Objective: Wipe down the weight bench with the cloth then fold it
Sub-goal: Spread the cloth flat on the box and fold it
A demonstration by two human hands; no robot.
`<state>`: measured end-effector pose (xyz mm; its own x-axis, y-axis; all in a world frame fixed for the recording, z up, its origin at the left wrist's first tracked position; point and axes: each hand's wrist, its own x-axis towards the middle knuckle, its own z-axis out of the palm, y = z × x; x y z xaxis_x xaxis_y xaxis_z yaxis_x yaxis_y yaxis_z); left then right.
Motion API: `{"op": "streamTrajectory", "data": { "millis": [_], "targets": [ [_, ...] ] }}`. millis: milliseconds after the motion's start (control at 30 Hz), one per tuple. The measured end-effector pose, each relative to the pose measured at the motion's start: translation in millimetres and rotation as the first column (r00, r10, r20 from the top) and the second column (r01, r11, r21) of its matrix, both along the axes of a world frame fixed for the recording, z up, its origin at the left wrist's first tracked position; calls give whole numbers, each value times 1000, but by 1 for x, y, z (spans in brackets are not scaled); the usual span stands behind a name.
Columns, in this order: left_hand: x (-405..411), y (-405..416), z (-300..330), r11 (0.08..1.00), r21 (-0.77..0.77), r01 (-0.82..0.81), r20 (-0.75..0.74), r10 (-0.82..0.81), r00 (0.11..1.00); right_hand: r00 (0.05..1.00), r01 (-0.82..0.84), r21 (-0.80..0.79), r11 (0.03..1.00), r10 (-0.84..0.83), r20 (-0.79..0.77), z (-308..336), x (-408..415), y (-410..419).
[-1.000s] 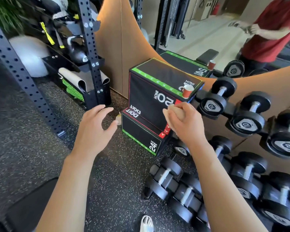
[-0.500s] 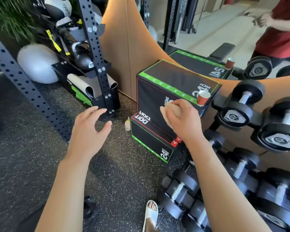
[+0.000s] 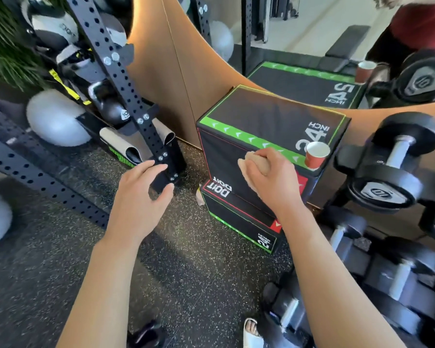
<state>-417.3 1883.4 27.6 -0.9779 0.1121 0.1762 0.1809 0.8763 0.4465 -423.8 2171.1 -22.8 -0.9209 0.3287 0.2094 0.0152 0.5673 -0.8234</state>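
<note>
i have the beige cloth (image 3: 255,164) bunched in my right hand's (image 3: 271,179) clenched grip, in front of the plyo box's (image 3: 266,121) near top edge, left hand (image 3: 138,197) loose and empty, weight bench seen only in the mirror (image 3: 342,49).

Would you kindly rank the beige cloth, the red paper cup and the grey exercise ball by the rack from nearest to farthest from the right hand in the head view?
1. Beige cloth: bunched in the grip of the right hand.
2. Red paper cup: just to the hand's right, on the plyo box corner.
3. Grey exercise ball: far left, beyond the black rack upright.
</note>
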Motion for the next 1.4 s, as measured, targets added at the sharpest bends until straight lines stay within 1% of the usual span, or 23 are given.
{"op": "streamTrajectory", "data": {
  "millis": [167, 300, 400, 533, 667, 767, 900, 1033, 1167, 1400],
  "targets": [
    [-48, 23, 0, 998, -28, 50, -9, -50, 999, 999, 37, -32, 999, -36, 12, -7, -30, 15],
    [-91, 39, -8, 991, -53, 120, 10, -120, 993, 997, 70, 3, 998, -70, 30, -16, -56, 23],
    [-128, 46, -16, 981, -33, 191, 6, -191, 982, 992, 120, 28, 992, -121, 29, -21, -79, 25],
    [-186, 50, -26, 959, 17, 282, -14, -282, 959, 981, 186, 63, 981, -189, 53, -25, -113, 27],
    [-247, 54, -28, 928, 30, 372, -20, -371, 928, 958, 268, 76, 960, -274, 86, -18, -146, 22],
    [-286, 57, -28, 897, 39, 440, -40, -439, 898, 941, 322, 96, 942, -330, 72, -11, -171, 13],
    [-323, 57, -31, 855, 69, 513, -31, -513, 858, 919, 380, 119, 917, -389, 61, -5, -195, 1],
    [-350, 52, -33, 831, 114, 545, -29, -545, 838, 901, 420, 159, 893, -432, 44, -5, -209, -8],
    [-371, 48, -37, 816, 152, 558, -23, -562, 827, 902, 415, 157, 896, -428, 57, 2, -224, -14],
    [-410, 68, -40, 799, 164, 579, -51, -579, 814, 902, 412, 193, 891, -428, 51, 2, -258, 2]
  ]
}}
